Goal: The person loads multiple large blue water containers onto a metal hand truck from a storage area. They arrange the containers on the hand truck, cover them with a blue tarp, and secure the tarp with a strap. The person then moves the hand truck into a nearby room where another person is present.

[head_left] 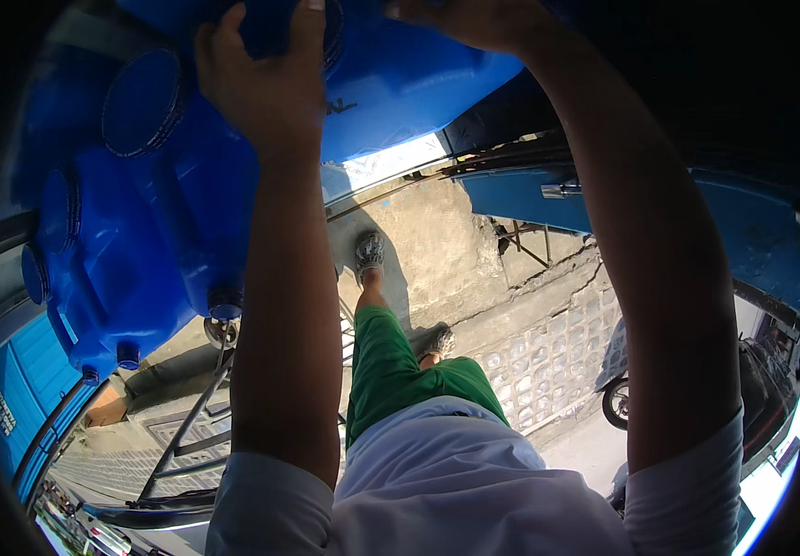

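Note:
A large blue plastic water container (400, 88) fills the top of the view, tilted, with dark printing on its side. My left hand (261, 79) is raised and gripping its upper part, thumb and fingers apart around a dark blue section. At the top edge, my right hand (478, 20) is closed against the same container, its fingers partly cut off by the frame. Beside my left forearm are more blue containers (136, 250) with round caps; one large cap (143, 102) sits close to my left wrist.
A metal frame (182, 440) with bars stands at lower left. A blue metal panel (534, 196) with a latch is at the right. Below lie concrete ground (437, 241) and patterned paving (553, 357). A wheel (617, 402) of a parked motorbike shows at right.

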A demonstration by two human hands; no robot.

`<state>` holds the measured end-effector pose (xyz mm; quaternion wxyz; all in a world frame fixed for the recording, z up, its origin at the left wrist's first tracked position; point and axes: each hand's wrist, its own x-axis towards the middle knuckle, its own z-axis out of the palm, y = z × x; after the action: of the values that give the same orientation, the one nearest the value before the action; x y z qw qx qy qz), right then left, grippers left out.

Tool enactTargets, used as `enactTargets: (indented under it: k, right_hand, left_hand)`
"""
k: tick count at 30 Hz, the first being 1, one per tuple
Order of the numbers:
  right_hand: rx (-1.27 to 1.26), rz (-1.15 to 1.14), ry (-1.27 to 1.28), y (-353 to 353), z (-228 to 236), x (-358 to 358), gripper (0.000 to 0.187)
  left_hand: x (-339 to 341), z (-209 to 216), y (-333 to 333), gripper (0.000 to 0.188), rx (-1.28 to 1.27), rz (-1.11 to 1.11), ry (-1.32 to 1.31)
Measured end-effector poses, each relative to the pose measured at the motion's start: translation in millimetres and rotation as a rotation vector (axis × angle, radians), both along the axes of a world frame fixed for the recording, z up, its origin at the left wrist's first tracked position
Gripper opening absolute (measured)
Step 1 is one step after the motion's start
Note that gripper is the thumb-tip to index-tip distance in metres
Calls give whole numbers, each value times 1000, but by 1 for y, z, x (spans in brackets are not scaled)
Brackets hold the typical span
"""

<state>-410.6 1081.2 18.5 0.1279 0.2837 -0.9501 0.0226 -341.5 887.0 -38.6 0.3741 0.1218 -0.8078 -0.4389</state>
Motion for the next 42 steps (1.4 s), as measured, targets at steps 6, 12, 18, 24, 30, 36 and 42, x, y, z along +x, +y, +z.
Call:
enactTargets:
  k: [6,12,18,24,30,36,42]
  right_hand:
    - [-48,-18,-215,-7,-14,1,50]
    - [-30,-217,-251,-4,-8,43,47]
    - [-238,-243,-402,10,-7,103,34]
    - [-453,-454,-686,27,-16,137,46]
    - [-692,-549,-671,46,-20,113,44]
    - [-687,-472,-591,37,-20,79,39]
    - [-633,-450,-627,38,-20,69,38]
  left_hand:
    - [-15,-11,-3,46,-124,106,216]
    - [-43,-4,-26,39,159,-257,71]
    - [-55,-25,-15,81,308,-275,107]
    - [52,-90,70,92,1462,-157,-738]
    - [23,-122,78,95,1494,-385,-772]
    - [-13,-105,77,96,1599,-488,-673]
    - [-9,-117,76,94,1576,-495,-601]
